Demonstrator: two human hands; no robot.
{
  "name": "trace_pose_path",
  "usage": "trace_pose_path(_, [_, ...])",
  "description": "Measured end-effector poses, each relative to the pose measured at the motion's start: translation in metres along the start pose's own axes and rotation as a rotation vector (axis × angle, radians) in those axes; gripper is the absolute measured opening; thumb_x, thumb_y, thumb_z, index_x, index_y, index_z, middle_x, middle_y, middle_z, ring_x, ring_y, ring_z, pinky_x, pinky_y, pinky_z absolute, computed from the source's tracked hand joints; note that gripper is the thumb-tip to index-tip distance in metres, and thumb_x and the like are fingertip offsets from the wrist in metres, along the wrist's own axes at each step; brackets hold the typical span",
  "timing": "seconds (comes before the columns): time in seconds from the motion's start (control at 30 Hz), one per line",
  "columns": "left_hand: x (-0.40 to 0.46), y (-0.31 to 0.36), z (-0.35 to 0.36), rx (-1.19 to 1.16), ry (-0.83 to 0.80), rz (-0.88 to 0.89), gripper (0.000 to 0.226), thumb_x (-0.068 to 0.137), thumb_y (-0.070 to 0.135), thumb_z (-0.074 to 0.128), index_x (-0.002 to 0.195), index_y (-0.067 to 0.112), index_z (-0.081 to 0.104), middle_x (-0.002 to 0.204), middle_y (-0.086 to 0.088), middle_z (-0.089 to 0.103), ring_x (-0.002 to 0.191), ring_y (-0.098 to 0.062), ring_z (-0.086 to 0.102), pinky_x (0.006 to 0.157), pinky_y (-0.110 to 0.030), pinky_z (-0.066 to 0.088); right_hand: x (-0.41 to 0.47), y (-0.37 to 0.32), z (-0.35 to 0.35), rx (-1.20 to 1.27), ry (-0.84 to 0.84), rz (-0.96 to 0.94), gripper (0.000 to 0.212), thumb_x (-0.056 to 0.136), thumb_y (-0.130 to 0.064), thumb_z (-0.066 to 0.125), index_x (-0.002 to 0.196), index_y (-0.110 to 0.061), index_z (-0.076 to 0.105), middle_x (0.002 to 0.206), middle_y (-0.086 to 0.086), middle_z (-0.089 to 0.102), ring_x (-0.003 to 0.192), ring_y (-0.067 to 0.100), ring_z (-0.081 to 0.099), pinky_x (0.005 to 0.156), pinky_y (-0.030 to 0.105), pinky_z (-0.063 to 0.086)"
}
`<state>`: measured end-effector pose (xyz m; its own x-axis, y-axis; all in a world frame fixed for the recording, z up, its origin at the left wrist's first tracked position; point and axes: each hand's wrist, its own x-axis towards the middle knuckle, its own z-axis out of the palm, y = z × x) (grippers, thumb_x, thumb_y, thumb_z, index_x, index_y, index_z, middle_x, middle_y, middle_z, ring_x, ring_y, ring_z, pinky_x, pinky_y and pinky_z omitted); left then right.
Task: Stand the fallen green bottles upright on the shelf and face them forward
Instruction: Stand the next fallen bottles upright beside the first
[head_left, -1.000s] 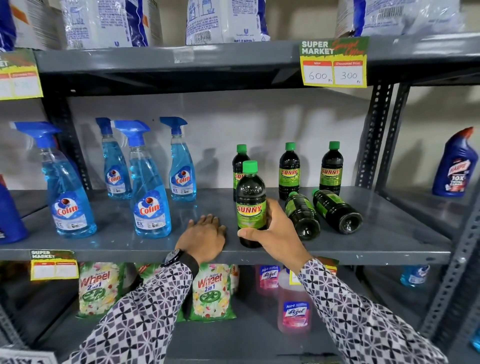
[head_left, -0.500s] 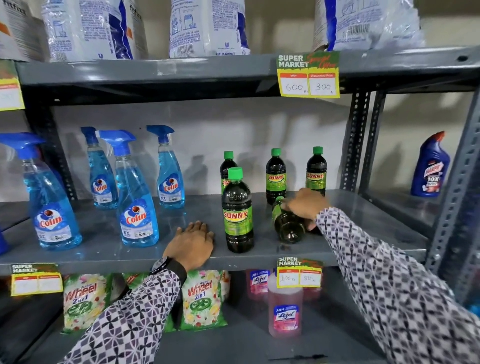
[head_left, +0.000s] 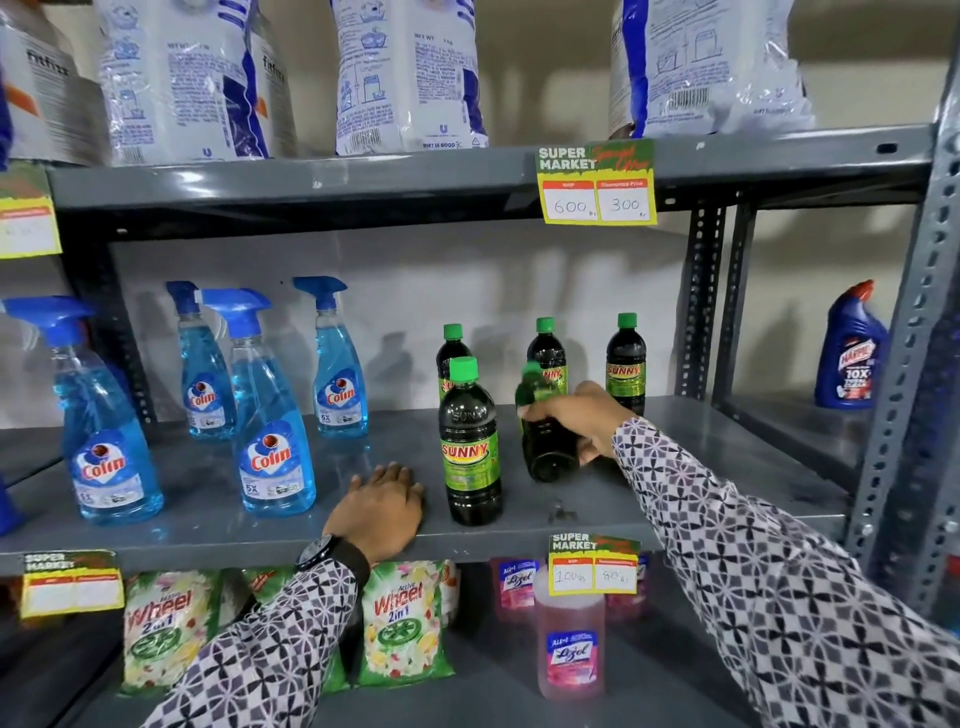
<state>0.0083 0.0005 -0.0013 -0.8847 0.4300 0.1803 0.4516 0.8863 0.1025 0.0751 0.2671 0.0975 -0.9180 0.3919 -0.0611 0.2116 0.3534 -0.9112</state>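
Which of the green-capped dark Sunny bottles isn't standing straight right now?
The dark green-capped bottle gripped by the right hand, beside the front upright bottle. It leans tilted; the other four stand upright.

The left hand (head_left: 376, 512) is lying flat, palm down, fingers spread; the right hand (head_left: 582, 418) is curling closed, its patterned-sleeved arm reaching forward.

— What do I have on my feed toward the shelf's left end?
— Four blue Colin spray bottles (head_left: 272, 415) standing upright.
— Above them I see white detergent bags (head_left: 410, 73) and a price tag (head_left: 596, 182) on the front edge.
— Underneath I count Wheel packets (head_left: 400, 623) and pink Lizol bottles (head_left: 570, 644).
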Motion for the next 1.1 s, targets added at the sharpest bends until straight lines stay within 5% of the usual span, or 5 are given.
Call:
trace_pose_path(0.17, [0.002,-0.001,0.002,0.013,0.008,0.006,0.062,0.103,0.041,0.014,0.151,0.011,0.037,0.164,-0.012,0.031,0.154,-0.028,0.027,0.125,-0.05,0.021,0.005,0.019,0.018,0.019,0.29,-0.383,0.065,0.073,-0.032,0.094,0.116,-0.022,0.047,0.104,-0.005,0.069,0.098,0.021,0.071,0.081,0.037,0.059])
trace_pose_path(0.43, [0.011,-0.01,0.009,0.179,0.004,0.067,0.099,0.076,0.051,-0.014,0.148,0.013,0.042,0.163,-0.014,0.032,0.153,-0.031,0.028,0.122,-0.055,0.024,0.01,0.063,0.043,-0.139,0.507,-0.468,0.079,0.064,-0.064,0.09,0.116,-0.024,0.045,0.109,-0.002,0.066,0.092,0.023,0.071,0.081,0.048,0.062])
trace_pose_path(0.73, [0.007,-0.003,0.006,0.063,-0.003,-0.021,0.063,0.102,0.041,0.012,0.154,0.013,0.034,0.166,-0.011,0.027,0.155,-0.027,0.024,0.126,-0.05,0.018,0.02,0.07,0.033,0.289,0.099,-0.391,0.078,0.089,0.003,0.068,0.155,-0.03,0.043,0.131,-0.003,0.069,0.125,0.02,0.065,0.113,0.047,0.049])
trace_pose_path(0.93, [0.007,0.0,0.006,0.026,0.01,-0.027,0.053,0.107,0.035,0.025,0.154,0.012,0.032,0.166,-0.01,0.028,0.155,-0.025,0.024,0.126,-0.047,0.018,0.03,0.073,0.04,0.027,0.276,-0.424,0.109,0.053,-0.061,0.098,0.146,-0.035,0.047,0.131,0.0,0.06,0.125,0.017,0.058,0.112,0.043,0.049])
trace_pose_path(1.1, [0.01,-0.006,0.01,0.096,-0.005,-0.008,0.056,0.106,0.036,0.02,0.155,0.012,0.03,0.167,-0.011,0.026,0.155,-0.026,0.024,0.125,-0.049,0.02,0.016,0.069,0.037,0.082,0.198,-0.452,0.091,0.081,-0.016,0.087,0.156,-0.028,0.037,0.137,-0.001,0.056,0.128,0.016,0.056,0.117,0.046,0.045])
